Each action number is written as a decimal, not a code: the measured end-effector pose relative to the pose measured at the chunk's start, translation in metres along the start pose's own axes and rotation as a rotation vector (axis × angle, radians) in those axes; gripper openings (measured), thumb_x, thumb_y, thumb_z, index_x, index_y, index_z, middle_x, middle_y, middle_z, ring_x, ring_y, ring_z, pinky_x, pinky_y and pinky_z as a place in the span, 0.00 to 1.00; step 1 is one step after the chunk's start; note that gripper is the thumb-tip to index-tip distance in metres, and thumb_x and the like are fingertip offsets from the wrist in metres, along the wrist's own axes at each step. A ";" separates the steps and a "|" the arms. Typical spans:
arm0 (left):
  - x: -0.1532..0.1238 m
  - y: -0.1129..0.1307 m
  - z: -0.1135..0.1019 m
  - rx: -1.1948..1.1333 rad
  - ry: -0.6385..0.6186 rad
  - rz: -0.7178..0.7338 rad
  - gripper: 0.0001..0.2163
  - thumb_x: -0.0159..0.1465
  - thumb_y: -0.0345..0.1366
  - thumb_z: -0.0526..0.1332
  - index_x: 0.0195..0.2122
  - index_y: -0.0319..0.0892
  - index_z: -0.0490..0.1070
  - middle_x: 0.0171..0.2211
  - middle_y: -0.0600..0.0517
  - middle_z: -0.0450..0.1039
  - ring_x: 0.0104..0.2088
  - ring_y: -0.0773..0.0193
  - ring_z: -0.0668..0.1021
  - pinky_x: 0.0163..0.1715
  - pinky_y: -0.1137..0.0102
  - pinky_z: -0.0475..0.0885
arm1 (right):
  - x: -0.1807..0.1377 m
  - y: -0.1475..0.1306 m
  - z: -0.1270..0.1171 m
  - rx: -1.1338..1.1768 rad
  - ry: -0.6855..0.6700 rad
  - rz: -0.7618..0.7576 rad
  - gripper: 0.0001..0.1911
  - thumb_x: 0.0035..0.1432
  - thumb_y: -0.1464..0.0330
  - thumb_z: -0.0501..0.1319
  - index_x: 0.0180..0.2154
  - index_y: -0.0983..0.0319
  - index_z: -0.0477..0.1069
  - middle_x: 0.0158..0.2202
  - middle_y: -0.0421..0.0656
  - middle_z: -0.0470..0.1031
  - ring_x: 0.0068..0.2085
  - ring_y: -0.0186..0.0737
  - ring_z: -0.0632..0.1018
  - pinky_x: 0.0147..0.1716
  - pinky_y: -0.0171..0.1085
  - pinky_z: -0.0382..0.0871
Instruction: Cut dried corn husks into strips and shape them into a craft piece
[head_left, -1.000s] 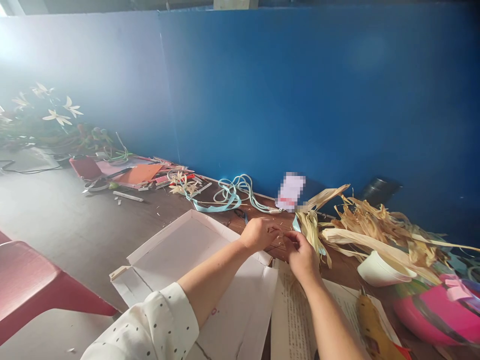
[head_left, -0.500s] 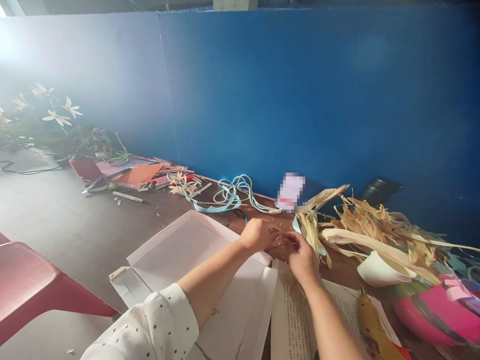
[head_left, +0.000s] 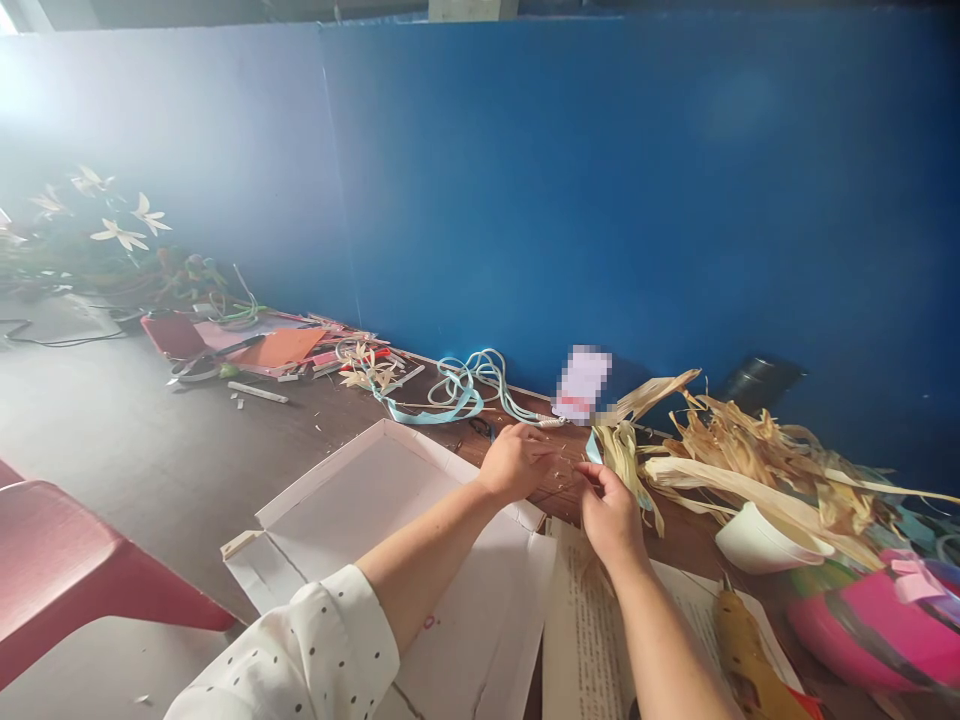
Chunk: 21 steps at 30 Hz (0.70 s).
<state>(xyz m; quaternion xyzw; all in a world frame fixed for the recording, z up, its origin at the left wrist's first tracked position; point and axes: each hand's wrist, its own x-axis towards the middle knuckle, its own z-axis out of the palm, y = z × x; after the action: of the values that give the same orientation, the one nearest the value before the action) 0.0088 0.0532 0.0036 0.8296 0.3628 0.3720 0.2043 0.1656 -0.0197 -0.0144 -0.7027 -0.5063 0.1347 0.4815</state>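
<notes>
My left hand (head_left: 516, 462) and my right hand (head_left: 611, 512) meet over the brown table (head_left: 150, 450), just beyond an opened white cardboard box (head_left: 390, 530). Both hands have their fingers pinched together on a thin strand of dried straw-coloured husk (head_left: 564, 464) stretched between them. A bundle of yellowish husk strips (head_left: 626, 455) lies just right of my right hand. My left sleeve is white with dark dots.
A heap of dried husks (head_left: 757, 460), a white cup (head_left: 757, 545), a pink bowl (head_left: 870, 625) and a yellow glue gun (head_left: 742, 650) lie at right, over an open book (head_left: 592, 640). Light blue ribbon (head_left: 465, 390), coloured paper (head_left: 277, 348) and paper flowers (head_left: 120, 235) sit farther left. A red stool (head_left: 67, 570) stands near left.
My hands have drawn slightly apart; the right hand has shifted a little down and right, the left a little up.
</notes>
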 end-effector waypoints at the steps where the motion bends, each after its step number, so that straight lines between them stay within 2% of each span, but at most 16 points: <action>1: -0.001 0.000 -0.001 0.080 0.037 -0.023 0.10 0.66 0.39 0.61 0.41 0.50 0.82 0.47 0.48 0.77 0.47 0.58 0.74 0.53 0.62 0.69 | 0.000 0.002 0.000 -0.015 0.007 0.014 0.11 0.55 0.63 0.60 0.37 0.61 0.77 0.34 0.48 0.81 0.34 0.49 0.79 0.38 0.47 0.72; 3: -0.003 0.002 -0.005 0.231 0.110 -0.063 0.11 0.67 0.41 0.59 0.43 0.53 0.81 0.55 0.49 0.72 0.51 0.53 0.71 0.54 0.56 0.67 | 0.001 0.005 0.000 -0.045 0.009 0.043 0.10 0.58 0.64 0.61 0.39 0.61 0.77 0.37 0.47 0.80 0.36 0.47 0.79 0.40 0.47 0.73; 5: -0.006 0.007 -0.008 0.313 0.130 -0.036 0.11 0.67 0.41 0.57 0.43 0.53 0.80 0.56 0.49 0.71 0.51 0.52 0.70 0.53 0.55 0.67 | 0.000 0.007 0.001 -0.067 -0.013 0.070 0.11 0.63 0.63 0.62 0.44 0.62 0.75 0.43 0.46 0.78 0.39 0.44 0.79 0.41 0.46 0.74; 8: -0.008 0.015 -0.007 0.285 0.018 0.093 0.12 0.69 0.38 0.55 0.42 0.48 0.79 0.48 0.48 0.74 0.47 0.57 0.73 0.50 0.63 0.69 | -0.001 0.008 0.004 -0.087 -0.048 0.104 0.17 0.65 0.61 0.61 0.53 0.61 0.71 0.52 0.47 0.74 0.46 0.43 0.78 0.44 0.47 0.75; 11: -0.010 0.017 0.000 0.208 -0.076 0.121 0.13 0.69 0.36 0.53 0.45 0.45 0.77 0.47 0.48 0.75 0.46 0.61 0.76 0.47 0.70 0.71 | -0.004 0.006 0.004 -0.101 -0.070 0.116 0.18 0.65 0.61 0.61 0.54 0.61 0.70 0.54 0.47 0.73 0.47 0.45 0.77 0.45 0.48 0.75; 13: -0.010 0.015 0.005 0.191 -0.098 0.116 0.13 0.69 0.35 0.52 0.47 0.44 0.76 0.47 0.48 0.75 0.45 0.61 0.77 0.46 0.70 0.72 | -0.005 0.003 0.003 -0.105 -0.087 0.107 0.17 0.65 0.62 0.61 0.54 0.61 0.70 0.53 0.47 0.73 0.47 0.44 0.78 0.45 0.48 0.75; 17: -0.010 0.012 0.002 0.252 -0.141 0.113 0.12 0.68 0.33 0.54 0.44 0.43 0.77 0.42 0.48 0.77 0.42 0.60 0.78 0.44 0.70 0.72 | -0.007 -0.003 0.001 -0.095 -0.110 0.074 0.16 0.65 0.61 0.61 0.52 0.61 0.71 0.51 0.46 0.74 0.45 0.43 0.78 0.43 0.46 0.75; 21: -0.009 0.015 -0.005 0.335 -0.145 0.128 0.10 0.67 0.35 0.55 0.39 0.44 0.78 0.41 0.49 0.77 0.41 0.59 0.77 0.42 0.70 0.71 | -0.006 -0.006 0.001 -0.064 -0.075 0.021 0.10 0.64 0.63 0.60 0.42 0.62 0.75 0.39 0.44 0.79 0.37 0.42 0.79 0.39 0.44 0.75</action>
<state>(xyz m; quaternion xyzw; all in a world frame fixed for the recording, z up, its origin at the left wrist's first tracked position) 0.0076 0.0373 0.0113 0.8979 0.3507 0.2579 0.0647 0.1583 -0.0244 -0.0117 -0.7176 -0.5204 0.1497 0.4380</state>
